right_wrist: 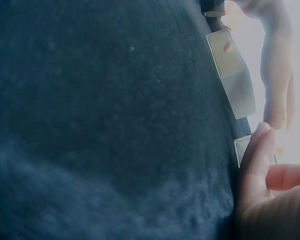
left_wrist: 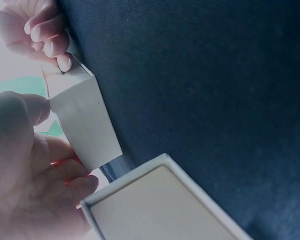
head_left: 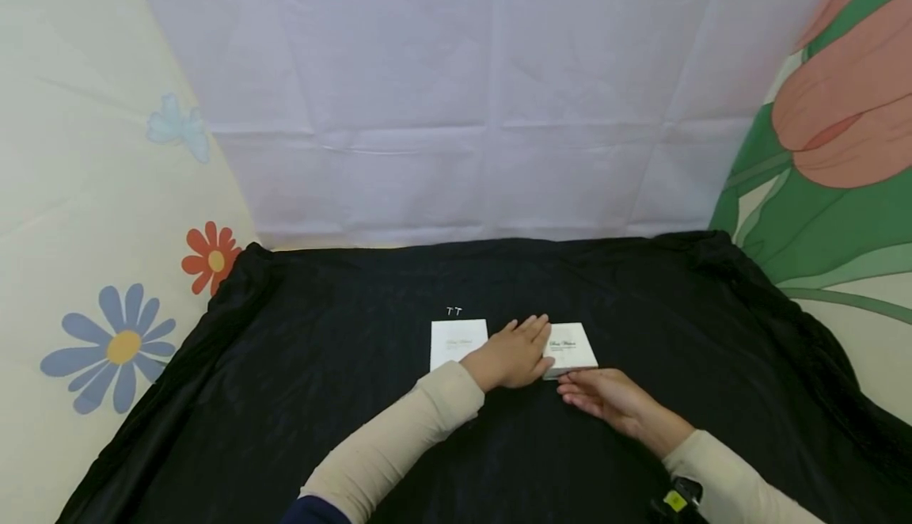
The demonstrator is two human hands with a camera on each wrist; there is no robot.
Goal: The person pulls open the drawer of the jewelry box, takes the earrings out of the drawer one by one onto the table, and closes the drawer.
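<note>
Two white boxes lie side by side on black cloth. The right one (head_left: 572,346) has dark printing on top. My left hand (head_left: 514,356) grips it at its left end, thumb near the front corner and fingers toward the back. In the left wrist view, that hand's thumb and fingers lie along the side of this box (left_wrist: 87,120). My right hand (head_left: 606,400) touches the front edge of the same box with its fingertips, fingers loosely extended. The left box (head_left: 456,336) lies partly behind my left wrist; its raised rim shows in the left wrist view.
Two tiny white T-shaped pieces (head_left: 454,311) lie just behind the left box. The black cloth (head_left: 321,405) covers the table. A white sheet (head_left: 399,96) hangs behind it, with flower-patterned walls on both sides.
</note>
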